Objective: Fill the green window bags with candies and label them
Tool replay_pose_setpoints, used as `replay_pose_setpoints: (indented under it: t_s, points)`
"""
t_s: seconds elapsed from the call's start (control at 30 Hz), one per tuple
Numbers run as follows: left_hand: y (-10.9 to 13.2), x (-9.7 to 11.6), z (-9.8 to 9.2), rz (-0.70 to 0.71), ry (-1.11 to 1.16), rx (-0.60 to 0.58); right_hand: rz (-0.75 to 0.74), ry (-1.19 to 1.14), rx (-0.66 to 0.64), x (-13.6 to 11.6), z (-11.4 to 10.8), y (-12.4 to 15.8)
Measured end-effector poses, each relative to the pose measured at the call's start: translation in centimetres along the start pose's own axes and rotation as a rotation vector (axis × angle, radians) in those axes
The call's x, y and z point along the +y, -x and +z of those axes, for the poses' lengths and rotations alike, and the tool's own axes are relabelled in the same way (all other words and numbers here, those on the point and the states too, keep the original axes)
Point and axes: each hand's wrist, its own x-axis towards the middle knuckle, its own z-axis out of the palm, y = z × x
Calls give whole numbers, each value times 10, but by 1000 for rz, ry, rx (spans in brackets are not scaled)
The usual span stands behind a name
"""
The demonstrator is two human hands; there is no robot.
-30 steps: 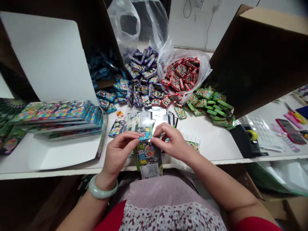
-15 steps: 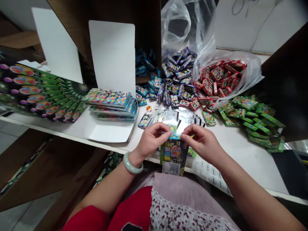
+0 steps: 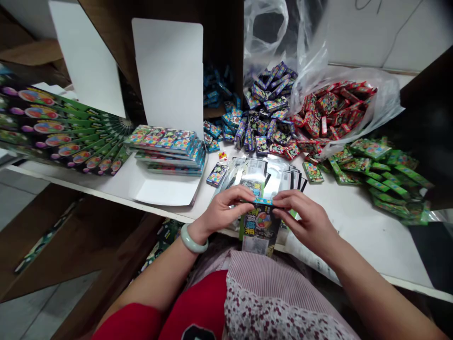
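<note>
My left hand (image 3: 226, 212) and my right hand (image 3: 304, 219) both pinch the top edge of a printed foil-backed packet (image 3: 260, 229) in front of my body. A narrow blue strip (image 3: 264, 202) runs along that top edge between my fingertips. My fingers hide part of the packet's upper end. Just beyond my hands lies a fanned row of similar glossy packets (image 3: 265, 177), and a small printed box (image 3: 217, 174) sits near my left hand. A pale green bangle (image 3: 193, 240) circles my left wrist.
Heaps of small purple (image 3: 269, 113), red (image 3: 332, 111), green (image 3: 377, 170) and blue (image 3: 215, 89) packs cover the white table (image 3: 357, 241). A flat stack of boxes (image 3: 164, 148) stands left. Brown carton flaps (image 3: 219, 42) rise behind, and the table's front edge passes below.
The view has swung, shifting the table rightward in the frame. My hands have drawn closer along the packet's top edge, and the packet sits slightly lower.
</note>
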Motion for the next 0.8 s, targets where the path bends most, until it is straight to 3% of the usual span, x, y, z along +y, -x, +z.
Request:
replay_pose_setpoints:
  t_s: [0.13,0.2,0.3,0.37,0.43,0.5,0.57,0.67,0.8]
  points:
    - [-4,-3,9,-76,-75,88,92,-56,74,5,11,7]
    - [-8,-1,11,-66,-107,75,151,-148,109,5,12,7]
    - [-12,0,10,-20,-134,57,166,-261,112,12,4,7]
    - [-13,-3,8,-18,-163,93,200,-276,67,31,-9,9]
    - [-13,-7,7,-32,-199,149,366,-148,98,61,-27,13]
    - [-13,-11,6,-57,-225,207,614,138,181,93,-43,22]
    - [-14,-14,7,-81,-239,243,720,267,167,119,-52,31]
    - [-16,-14,10,-110,-264,261,746,302,92,137,-48,40]
    - [-19,-11,13,-124,-291,266,750,335,54,136,-35,42]
